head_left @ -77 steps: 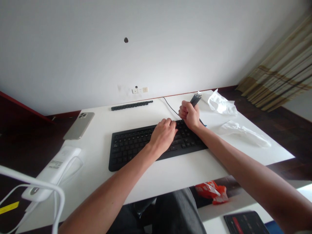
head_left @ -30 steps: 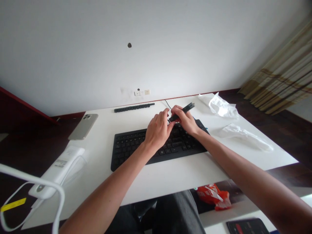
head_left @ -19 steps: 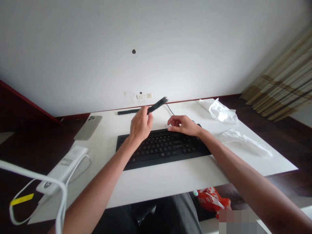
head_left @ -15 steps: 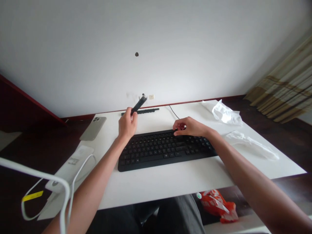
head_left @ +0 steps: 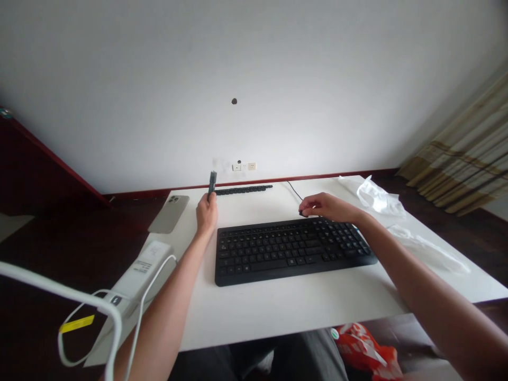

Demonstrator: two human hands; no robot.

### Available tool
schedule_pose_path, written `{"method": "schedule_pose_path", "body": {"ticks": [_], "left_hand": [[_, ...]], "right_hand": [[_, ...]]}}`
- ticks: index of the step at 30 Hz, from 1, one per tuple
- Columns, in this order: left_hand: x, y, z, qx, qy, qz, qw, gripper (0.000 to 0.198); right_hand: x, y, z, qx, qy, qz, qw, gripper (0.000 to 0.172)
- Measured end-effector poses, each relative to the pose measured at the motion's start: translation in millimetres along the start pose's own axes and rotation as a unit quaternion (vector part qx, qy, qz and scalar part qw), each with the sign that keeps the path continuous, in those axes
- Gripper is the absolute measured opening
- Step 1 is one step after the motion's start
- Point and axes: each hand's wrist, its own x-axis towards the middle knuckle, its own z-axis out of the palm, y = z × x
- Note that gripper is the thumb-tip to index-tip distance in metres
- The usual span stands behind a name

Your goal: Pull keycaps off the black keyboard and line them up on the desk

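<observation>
In my left hand point(head_left: 206, 213) a slim dark stick-like tool point(head_left: 212, 182) points upward; its far end looks partly clear, and its exact kind does not show. That hand is closed round the lower part, left of the keyboard's back corner. A black keyboard point(head_left: 273, 251) lies on the white table point(head_left: 286, 307). My right hand point(head_left: 327, 206) is over its back edge, thumb and fingertips pinching a small black keycap point(head_left: 303, 213). Along the table's back edge lies a row of loose black keycaps point(head_left: 246, 190).
A phone point(head_left: 170, 214) lies face down at the left, near a white power strip point(head_left: 137, 272) with white cables. Crumpled clear plastic point(head_left: 377, 196) is at the right. A thin black cable point(head_left: 294, 190) runs behind the keyboard. An orange-red bag point(head_left: 367, 346) sits below the front edge.
My right hand has come up off the keyboard's top row, with a keycap now visible in its fingertips. The tool in my left hand has turned more upright. The whole view has shifted slightly.
</observation>
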Motion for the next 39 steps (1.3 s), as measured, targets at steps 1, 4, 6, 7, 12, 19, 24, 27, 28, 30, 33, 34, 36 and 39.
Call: {"method": "schedule_pose_path", "body": {"ticks": [1, 4, 6, 7, 12, 19, 24, 27, 28, 30, 33, 34, 36, 39], "left_hand": [[-1, 1, 0.2, 0.001, -0.002, 0.000, 1.000, 0.033], [-3, 4, -0.1, 0.004, -0.004, 0.001, 1.000, 0.033], [-4, 6, -0.8, 0.003, -0.003, -0.001, 1.000, 0.033], [-4, 6, -1.0, 0.003, -0.003, -0.002, 1.000, 0.033], [-2, 3, -1.1, 0.003, -0.004, -0.003, 1.000, 0.033], [-4, 4, 0.4, 0.014, -0.011, -0.009, 1.000, 0.032], [-4, 4, 0.1, 0.000, -0.016, -0.018, 1.000, 0.033], [-4, 4, 0.2, -0.003, -0.017, -0.015, 1.000, 0.033], [-4, 4, 0.3, -0.002, -0.017, -0.014, 1.000, 0.033], [-4, 5, 0.5, 0.000, -0.019, -0.015, 1.000, 0.032], [-5, 6, 0.9, 0.003, -0.021, -0.016, 1.000, 0.032], [-4, 6, 1.1, 0.003, -0.022, -0.015, 1.000, 0.032], [-4, 6, 1.2, 0.004, -0.022, -0.012, 1.000, 0.032], [-4, 7, 1.0, 0.008, -0.023, -0.012, 1.000, 0.031]], "right_hand": [[8, -4, -1, -0.019, -0.001, 0.000, 1.000, 0.035], [42, -12, -5, -0.098, -0.020, 0.001, 0.995, 0.028], [71, -14, -10, -0.151, -0.035, 0.005, 0.988, 0.023], [85, -15, -12, -0.168, -0.037, 0.020, 0.985, 0.020], [135, -14, -6, -0.161, -0.057, 0.078, 0.982, 0.021], [145, -2, 8, -0.154, -0.055, 0.059, 0.985, 0.024], [140, -6, -7, -0.169, -0.029, 0.024, 0.985, 0.018], [137, -12, -13, -0.194, -0.016, 0.026, 0.981, 0.012], [136, -14, -13, -0.203, -0.019, 0.034, 0.978, 0.011], [134, -19, -11, -0.217, -0.029, 0.052, 0.974, 0.008], [133, -26, -5, -0.227, -0.036, 0.066, 0.971, 0.007], [133, -28, -3, -0.230, -0.038, 0.066, 0.970, 0.007], [133, -31, 1, -0.236, -0.041, 0.068, 0.969, 0.008], [134, -30, 3, -0.242, -0.034, 0.071, 0.967, 0.009]]}}
